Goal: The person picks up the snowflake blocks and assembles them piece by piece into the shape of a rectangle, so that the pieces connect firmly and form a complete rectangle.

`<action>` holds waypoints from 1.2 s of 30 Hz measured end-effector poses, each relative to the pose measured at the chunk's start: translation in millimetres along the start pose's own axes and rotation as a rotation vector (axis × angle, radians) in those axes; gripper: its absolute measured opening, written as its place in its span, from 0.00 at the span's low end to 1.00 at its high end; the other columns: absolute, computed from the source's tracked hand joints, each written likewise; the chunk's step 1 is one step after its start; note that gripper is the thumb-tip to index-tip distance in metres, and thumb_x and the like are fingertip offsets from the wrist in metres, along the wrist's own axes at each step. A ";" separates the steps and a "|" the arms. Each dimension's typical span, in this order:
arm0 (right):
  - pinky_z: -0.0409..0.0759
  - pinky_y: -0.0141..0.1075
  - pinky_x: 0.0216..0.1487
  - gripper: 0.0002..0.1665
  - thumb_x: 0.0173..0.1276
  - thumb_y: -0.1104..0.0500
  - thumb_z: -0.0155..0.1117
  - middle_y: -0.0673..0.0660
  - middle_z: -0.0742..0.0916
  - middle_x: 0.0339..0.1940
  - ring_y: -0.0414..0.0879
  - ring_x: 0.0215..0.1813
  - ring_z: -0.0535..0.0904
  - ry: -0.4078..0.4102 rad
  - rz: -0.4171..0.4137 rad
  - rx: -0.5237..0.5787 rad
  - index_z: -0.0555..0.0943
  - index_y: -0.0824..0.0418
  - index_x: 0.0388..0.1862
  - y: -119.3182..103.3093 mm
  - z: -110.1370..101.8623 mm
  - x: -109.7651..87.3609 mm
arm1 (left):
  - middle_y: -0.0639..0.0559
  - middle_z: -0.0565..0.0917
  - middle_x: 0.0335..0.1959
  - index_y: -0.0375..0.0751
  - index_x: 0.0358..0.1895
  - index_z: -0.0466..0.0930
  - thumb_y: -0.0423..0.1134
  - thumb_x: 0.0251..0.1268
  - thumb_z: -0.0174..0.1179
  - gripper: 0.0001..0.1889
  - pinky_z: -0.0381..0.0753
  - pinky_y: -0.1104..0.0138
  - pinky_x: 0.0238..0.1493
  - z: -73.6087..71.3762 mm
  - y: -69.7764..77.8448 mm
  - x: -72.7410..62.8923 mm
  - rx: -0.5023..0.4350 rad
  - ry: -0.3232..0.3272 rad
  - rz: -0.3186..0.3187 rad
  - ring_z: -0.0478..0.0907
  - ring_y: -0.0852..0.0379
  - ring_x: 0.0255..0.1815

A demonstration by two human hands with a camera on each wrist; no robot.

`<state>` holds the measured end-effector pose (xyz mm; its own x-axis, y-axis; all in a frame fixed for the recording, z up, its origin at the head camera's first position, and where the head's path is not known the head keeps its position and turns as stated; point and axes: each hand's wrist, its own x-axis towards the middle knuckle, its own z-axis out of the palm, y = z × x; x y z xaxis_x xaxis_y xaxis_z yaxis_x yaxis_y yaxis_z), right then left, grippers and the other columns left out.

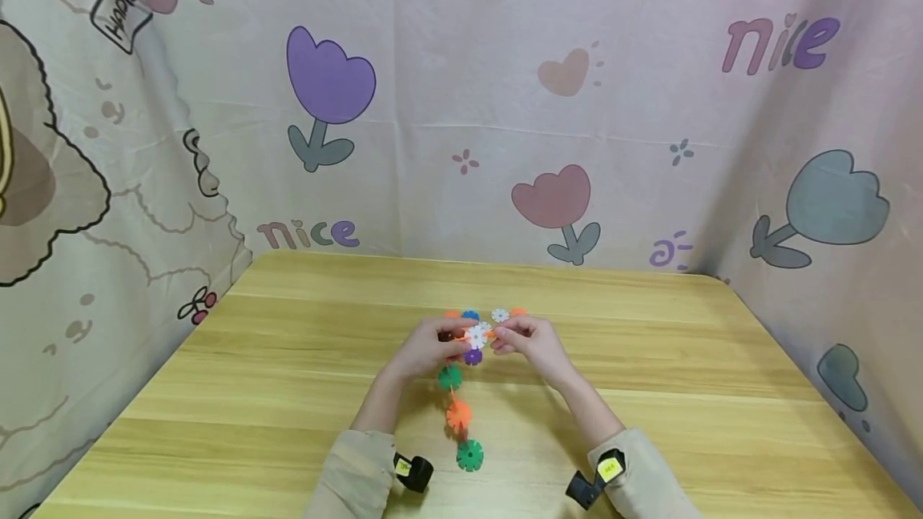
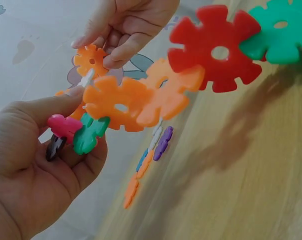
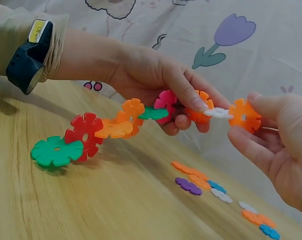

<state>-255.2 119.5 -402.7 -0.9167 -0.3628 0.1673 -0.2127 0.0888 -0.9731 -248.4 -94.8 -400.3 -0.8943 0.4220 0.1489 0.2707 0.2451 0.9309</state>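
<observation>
Flower-shaped plastic discs are slotted together into a chain, its near end a green disc (image 1: 470, 455). My left hand (image 1: 425, 349) grips the chain toward its far end, thumb on an orange disc (image 3: 203, 100). From there a pink disc (image 3: 165, 102), another green disc (image 3: 155, 113), two orange ones and a red disc (image 3: 85, 136) run back toward the near end. A white disc (image 3: 218, 114) juts out past the left fingertips. Between thumb and fingers, my right hand (image 1: 537, 349) pinches an orange end disc (image 3: 244, 118), its edge meeting the white disc.
Loose discs lie on the wooden table (image 1: 649, 423) beyond the hands: a purple disc (image 3: 189, 186), a blue disc (image 3: 269, 231), white ones and several orange ones. Printed cloth (image 1: 447, 62) hangs behind the table and along its sides. Each wrist wears a small black camera (image 1: 414, 472).
</observation>
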 end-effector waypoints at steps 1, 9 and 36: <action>0.80 0.42 0.42 0.15 0.67 0.62 0.59 0.64 0.84 0.33 0.50 0.34 0.82 0.003 0.003 0.010 0.77 0.76 0.42 0.3 0.2 0.0 | 0.49 0.75 0.28 0.34 0.56 0.76 0.30 0.62 0.58 0.18 0.72 0.72 0.23 0.3 -0.1 0.3 0.003 0.000 0.003 0.70 0.57 0.23; 0.81 0.44 0.41 0.15 0.67 0.64 0.58 0.70 0.83 0.34 0.57 0.36 0.82 -0.041 -0.006 0.063 0.77 0.79 0.41 7.8 0.9 2.5 | 0.44 0.76 0.33 0.29 0.56 0.74 0.29 0.62 0.57 0.18 0.81 0.59 0.33 1.5 -1.3 1.6 -0.066 -0.046 0.022 0.75 0.49 0.31; 0.81 0.40 0.38 0.17 0.69 0.59 0.57 0.65 0.84 0.31 0.55 0.33 0.82 0.076 0.020 -0.106 0.79 0.75 0.44 -2.6 11.6 -1.6 | 0.46 0.77 0.33 0.34 0.56 0.77 0.29 0.62 0.58 0.18 0.80 0.63 0.30 2.9 2.0 -0.1 -0.029 0.011 -0.036 0.75 0.51 0.29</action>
<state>-249.4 109.1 -402.2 -0.9432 -0.2890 0.1637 -0.2251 0.1939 -0.9549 -246.8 -91.9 -399.5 -0.9071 0.4037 0.1192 0.2285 0.2346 0.9448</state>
